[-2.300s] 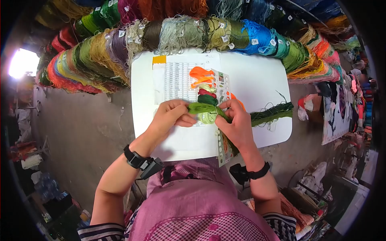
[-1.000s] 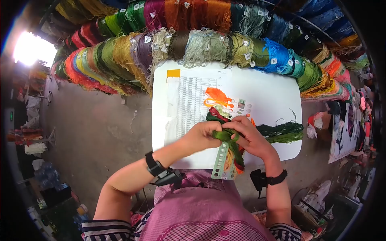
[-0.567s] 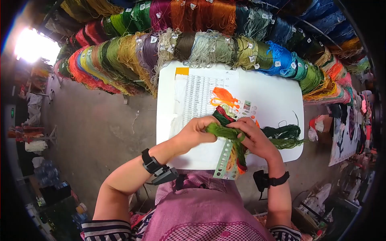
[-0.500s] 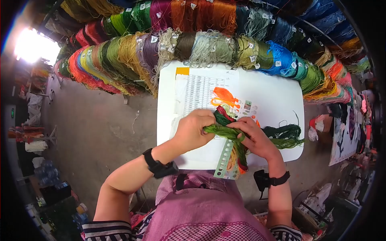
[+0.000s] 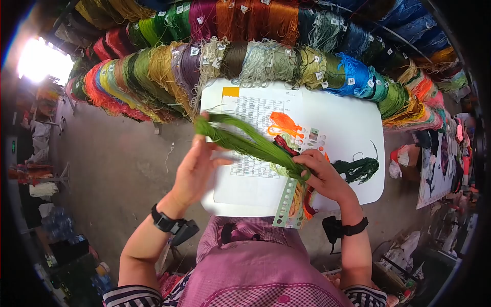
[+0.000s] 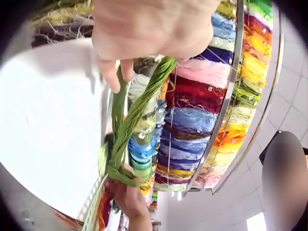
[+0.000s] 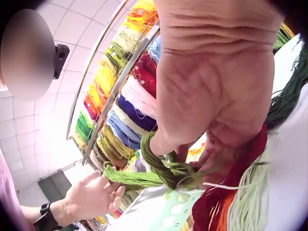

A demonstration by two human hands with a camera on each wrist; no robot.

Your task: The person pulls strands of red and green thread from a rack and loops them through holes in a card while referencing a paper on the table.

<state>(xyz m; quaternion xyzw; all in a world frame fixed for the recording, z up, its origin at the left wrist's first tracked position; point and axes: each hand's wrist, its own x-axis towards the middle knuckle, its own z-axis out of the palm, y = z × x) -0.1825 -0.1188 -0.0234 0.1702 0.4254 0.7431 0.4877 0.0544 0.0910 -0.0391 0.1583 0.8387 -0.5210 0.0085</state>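
A bright green thread skein stretches between the hands in the head view. Its far loop is hooked on the fingers of the left hand, whose thumb stands apart from it. The right hand pinches the near end at the edge of a card with holes. In the left wrist view two strands of the skein run down from the left hand. The right wrist view shows the green loop round the right hand's thumb. Crimson thread lies beside the right fingers.
An orange skein lies at the card's top, over a white board with a printed list. A dark green skein rests at the right. Racks of coloured, tagged threads line the far side.
The left hand has moved up and left from near the right hand, drawing the green skein out long. The green tail beside the dark green skein is gone from there. The right hand has barely moved.
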